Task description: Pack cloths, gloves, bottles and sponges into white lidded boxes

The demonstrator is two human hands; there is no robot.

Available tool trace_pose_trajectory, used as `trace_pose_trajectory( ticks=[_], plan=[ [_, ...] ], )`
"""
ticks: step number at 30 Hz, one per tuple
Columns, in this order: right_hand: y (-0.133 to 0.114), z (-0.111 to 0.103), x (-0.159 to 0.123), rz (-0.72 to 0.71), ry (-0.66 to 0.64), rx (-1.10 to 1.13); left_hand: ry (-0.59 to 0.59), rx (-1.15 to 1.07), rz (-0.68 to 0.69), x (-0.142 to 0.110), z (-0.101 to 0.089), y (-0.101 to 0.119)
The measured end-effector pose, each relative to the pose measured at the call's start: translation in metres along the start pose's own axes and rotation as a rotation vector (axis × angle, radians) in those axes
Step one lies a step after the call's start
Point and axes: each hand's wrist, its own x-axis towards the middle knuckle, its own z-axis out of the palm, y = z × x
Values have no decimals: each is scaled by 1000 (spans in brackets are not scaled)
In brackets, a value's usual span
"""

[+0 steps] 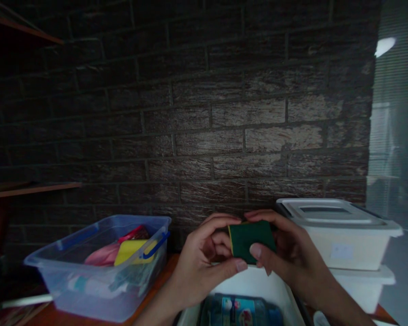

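A scouring sponge (246, 240), its dark green side toward me with a thin yellow edge, is held up between both hands. My left hand (207, 253) pinches its left side, thumb along the bottom edge and fingers behind. My right hand (289, 253) grips the right side, its thumb pressed on the green face. Below the hands is a white bin (255, 283). Inside it lies a blue bottle with a printed label (240, 312), partly cut off by the frame's bottom edge.
On the left stands a clear plastic tub (88, 296) with blue handles, holding a yellow item (131, 251), a pink item (104, 254) and a bottle. Two white lidded boxes (357, 249) are stacked at right. A dark brick wall (190, 113) rises behind; shelf edges (37, 190) jut from the left.
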Motion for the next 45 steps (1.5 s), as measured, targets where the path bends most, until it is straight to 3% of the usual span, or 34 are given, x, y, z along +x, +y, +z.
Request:
trace_pose_trajectory(
  ticks=[3,9,19,26,30,35,42,45],
  plan=[
    [1,-1,-5,-65,-42,-93,4,-9,1,-1,0,-1],
    [1,-4,-6,-9,-134,-30,-69,-128,-71,-4,-1,1],
    [5,5,0,109,58,-108,31,101,-87,-3,12,-2],
    [7,9,2,80,13,-17,76,80,-89,-2,15,4],
    [5,12,2,45,9,85,99,185,1,-3,11,5],
    [0,13,2,75,-36,201,16,453,219,-4,7,9],
    [-9,7,-7,99,-160,196,14,470,283,-5,-5,6],
    [-8,3,-10,47,-157,121,6,445,284,-5,-7,7]
  ],
)
